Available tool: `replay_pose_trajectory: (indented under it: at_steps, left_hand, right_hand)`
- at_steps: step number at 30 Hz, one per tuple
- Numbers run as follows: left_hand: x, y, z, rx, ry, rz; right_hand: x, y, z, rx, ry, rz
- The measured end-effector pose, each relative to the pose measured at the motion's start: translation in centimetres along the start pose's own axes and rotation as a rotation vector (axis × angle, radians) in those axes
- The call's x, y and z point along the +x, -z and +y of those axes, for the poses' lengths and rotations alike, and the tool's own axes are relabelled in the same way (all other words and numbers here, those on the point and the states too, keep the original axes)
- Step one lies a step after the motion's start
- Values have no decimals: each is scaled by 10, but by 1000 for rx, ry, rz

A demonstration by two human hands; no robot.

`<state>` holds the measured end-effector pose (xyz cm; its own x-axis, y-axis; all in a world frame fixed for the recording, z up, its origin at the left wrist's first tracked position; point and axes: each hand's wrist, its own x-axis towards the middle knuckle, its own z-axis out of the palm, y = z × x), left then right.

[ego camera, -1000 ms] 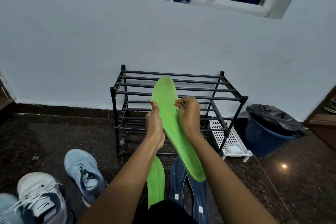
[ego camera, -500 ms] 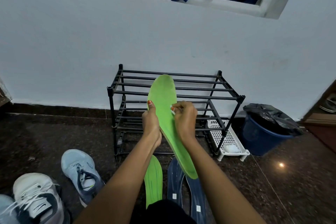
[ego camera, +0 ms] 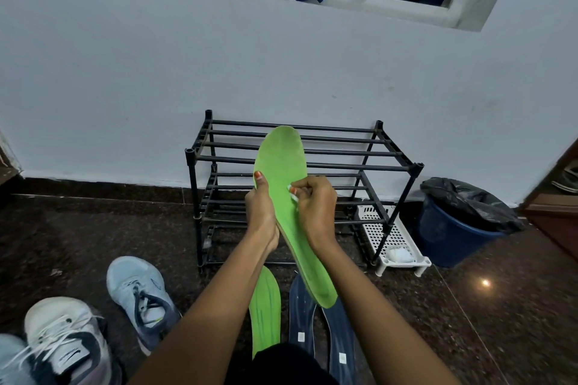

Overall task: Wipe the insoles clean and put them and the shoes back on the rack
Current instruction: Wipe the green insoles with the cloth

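Green insole (ego camera: 281,159) held up in front of the black rack (ego camera: 344,147), toe end far. Left hand (ego camera: 261,212) grips its left edge, thumb on the face. Right hand (ego camera: 316,209) has its fingers curled tight, pinching a small white wipe (ego camera: 292,192) against the insole's middle. On the near floor: second green insole (ego camera: 266,312), dark blue insoles (ego camera: 301,316). Light blue shoe (ego camera: 137,294) and white shoe (ego camera: 62,337) near left.

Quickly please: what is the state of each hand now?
Left hand: holds the green insole by its edge.
Right hand: pinches a small white wipe against the insole.

Blue bin (ego camera: 448,245) — white tray (ego camera: 379,233) beside
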<state>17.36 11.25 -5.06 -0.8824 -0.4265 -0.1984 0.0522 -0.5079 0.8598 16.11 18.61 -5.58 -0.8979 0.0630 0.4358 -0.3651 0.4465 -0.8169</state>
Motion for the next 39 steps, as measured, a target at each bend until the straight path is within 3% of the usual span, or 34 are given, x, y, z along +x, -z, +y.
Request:
replay_pose_trajectory:
  at_steps: [5, 13, 25, 34, 39]
  left_hand:
    - [-6, -3, -4, 8, 8, -23]
    - [0, 2, 0, 4, -21, 7]
    - [-4, 0, -2, -11, 21, -23]
    - [0, 5, 8, -23, 21, 30]
    - [-1, 6, 11, -58, 101, -60]
  right_hand:
    - [26, 4, -1, -17, -22, 70]
    - [-20, -4, -11, 26, 61, -90]
    - [21, -5, -3, 14, 50, 3]
    - [-19, 11, 9, 20, 43, -207]
    - [-29, 23, 10, 20, 58, -226]
